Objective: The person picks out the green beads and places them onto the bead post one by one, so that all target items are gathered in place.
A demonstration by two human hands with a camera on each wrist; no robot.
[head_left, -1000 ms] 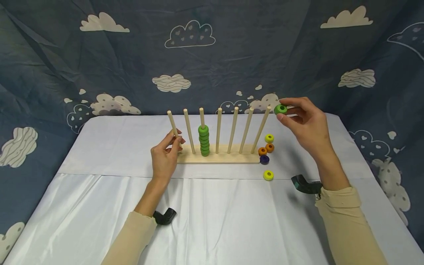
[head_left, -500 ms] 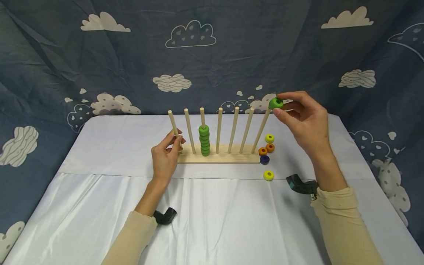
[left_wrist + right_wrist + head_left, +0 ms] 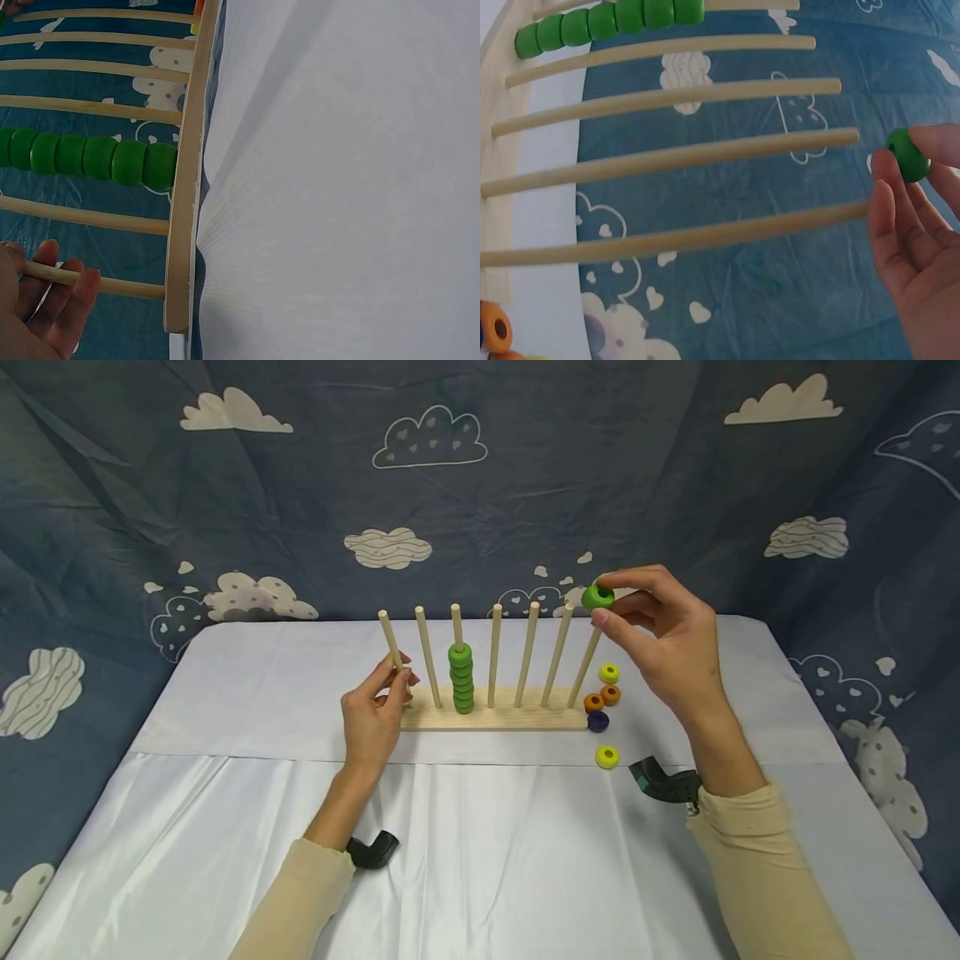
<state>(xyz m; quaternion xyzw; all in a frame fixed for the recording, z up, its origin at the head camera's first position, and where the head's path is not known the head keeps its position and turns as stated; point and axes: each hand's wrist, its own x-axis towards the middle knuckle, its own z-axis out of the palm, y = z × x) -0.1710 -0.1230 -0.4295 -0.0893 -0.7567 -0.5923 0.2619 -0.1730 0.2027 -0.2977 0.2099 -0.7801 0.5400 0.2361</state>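
Observation:
My right hand (image 3: pixel 663 639) pinches a green bead (image 3: pixel 597 597) between thumb and fingers, close over the top of the rightmost peg (image 3: pixel 587 668). In the right wrist view the green bead (image 3: pixel 908 155) shows its hole, beyond the peg tips. My left hand (image 3: pixel 373 718) holds the leftmost peg (image 3: pixel 390 639), its fingers around it in the left wrist view (image 3: pixel 56 276). Both pegs stand in a pale wooden base (image 3: pixel 495 719) with a row of upright pegs. A stack of several green beads (image 3: pixel 462 678) fills most of the third peg from the left.
Loose beads lie by the base's right end: a yellow bead (image 3: pixel 609 673), two orange beads (image 3: pixel 611 695), a dark blue bead (image 3: pixel 597 722) and a nearer yellow bead (image 3: pixel 607 757). A white cloth (image 3: pixel 465 843) covers the table. A dark cloud-print curtain (image 3: pixel 300 493) hangs behind.
My right hand has moved left with the green bead, from right of the rightmost peg to over its top. The left hand has stayed on its peg.

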